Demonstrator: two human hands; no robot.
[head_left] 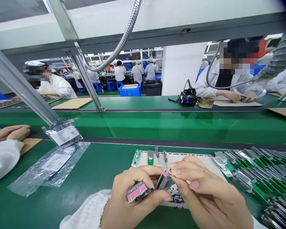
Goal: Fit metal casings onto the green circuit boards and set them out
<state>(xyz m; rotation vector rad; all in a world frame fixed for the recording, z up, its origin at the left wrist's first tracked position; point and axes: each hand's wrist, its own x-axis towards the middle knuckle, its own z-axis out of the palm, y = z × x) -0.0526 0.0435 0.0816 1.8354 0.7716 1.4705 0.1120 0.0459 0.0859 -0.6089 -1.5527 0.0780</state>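
Note:
In front of me, my left hand (131,210) is closed around a small electronic module (137,192) with a pink end face, resting against its curled fingers. A second module (164,180), dark and glossy with a pink strip along its top, stands between my two hands. Its near side is by my left thumb and index finger. The fingertips of my right hand (212,194) pinch its upper right edge. Below and behind the hands lies a light board (202,162) with a coloured strip. Loose pieces rest on it, among them a small green circuit board (136,158) and a metal-topped board (150,158).
Many green boards with metal parts (255,171) lie in rows at right. Clear plastic bags (52,165) with labels lie at left, near a co-worker's hands (17,132). A metal post (88,79) rises beyond; another person (231,76) works across the green table (92,184).

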